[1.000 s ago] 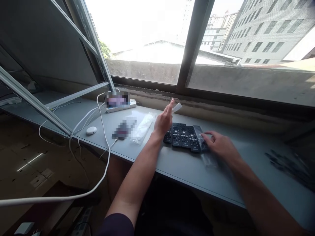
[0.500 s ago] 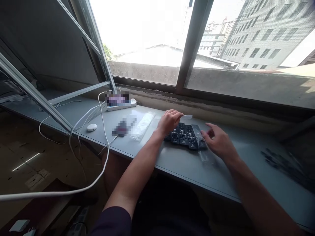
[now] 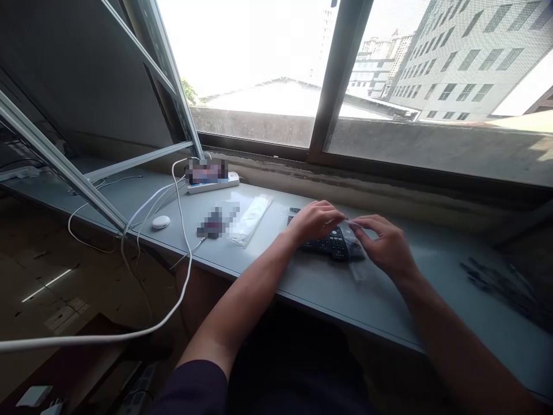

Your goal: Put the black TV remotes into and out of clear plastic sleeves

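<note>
Right of the frame's centre, the left hand [image 3: 317, 221] is pinching a thin pale strip [image 3: 347, 221] between thumb and fingers. The right hand [image 3: 384, 239] is meeting the strip's other end with thumb and forefinger; whether those fingertips are gripping it or only touching it, I cannot tell. Just below, the black remotes [image 3: 338, 246] are lying side by side on the table [image 3: 311, 282], partly hidden behind the left hand, and clear plastic [image 3: 356, 270] is covering the rightmost one and trailing toward the lower right.

The step in hand seems to be working the strip between both sets of fingertips, right above the covered remote. Doing it well is probably a matter of pinching only the very ends, so that the middle is staying flat and free of folds. A strip this thin could easily be curling or, if it is sticky, catching on a thumb. Lowering it slowly and level would be wise if it is meant for the plastic, with the loose tail being smoothed first. Pressing lightly would be best, since the neighbouring remotes are sitting close enough to be nudged askew.
</note>
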### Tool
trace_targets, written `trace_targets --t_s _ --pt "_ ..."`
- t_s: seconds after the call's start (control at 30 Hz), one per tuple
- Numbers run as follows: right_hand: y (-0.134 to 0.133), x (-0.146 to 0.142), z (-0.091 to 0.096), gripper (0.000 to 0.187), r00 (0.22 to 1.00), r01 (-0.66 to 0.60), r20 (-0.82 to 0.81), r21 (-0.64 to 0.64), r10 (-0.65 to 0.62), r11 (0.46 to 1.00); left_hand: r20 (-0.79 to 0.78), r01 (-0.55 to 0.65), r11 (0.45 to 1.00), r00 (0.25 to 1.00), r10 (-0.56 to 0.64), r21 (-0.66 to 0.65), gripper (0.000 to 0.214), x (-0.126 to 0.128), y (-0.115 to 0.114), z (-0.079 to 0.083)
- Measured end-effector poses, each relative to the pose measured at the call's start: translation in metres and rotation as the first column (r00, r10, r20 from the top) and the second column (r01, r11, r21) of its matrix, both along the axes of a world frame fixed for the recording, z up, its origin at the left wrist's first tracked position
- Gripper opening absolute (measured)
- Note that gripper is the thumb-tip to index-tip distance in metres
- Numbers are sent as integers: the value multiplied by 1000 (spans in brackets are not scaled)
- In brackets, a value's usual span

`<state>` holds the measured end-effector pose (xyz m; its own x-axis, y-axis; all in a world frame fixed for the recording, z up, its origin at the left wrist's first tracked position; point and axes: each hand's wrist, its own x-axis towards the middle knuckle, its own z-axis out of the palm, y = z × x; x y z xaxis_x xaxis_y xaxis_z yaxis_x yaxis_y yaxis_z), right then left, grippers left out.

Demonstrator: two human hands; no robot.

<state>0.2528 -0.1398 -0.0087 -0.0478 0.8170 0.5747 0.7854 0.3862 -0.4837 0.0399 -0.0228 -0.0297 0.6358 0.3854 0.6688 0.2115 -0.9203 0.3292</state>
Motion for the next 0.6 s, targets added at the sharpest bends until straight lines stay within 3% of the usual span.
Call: trace_targets --t_s 0.2,0.37,0.5,0.6 --pt "-8 -3 7 22 986 82 -148 56 -73 995 -30 -130 991 991 131 38 23 -5 7 -4" --pt "-11 -5 10 22 980 110 -185 176 -77 978 73 -303 953 950 303 -3 28 -14 14 -1" --pt "-10 -1 10 22 955 154 -278 165 -104 974 181 -349 923 909 376 -163 31 -20 21 -1" --pt "-8 4 9 25 903 231 -395 117 -168 966 312 -283 886 860 404 -367 29 -23 26 0"
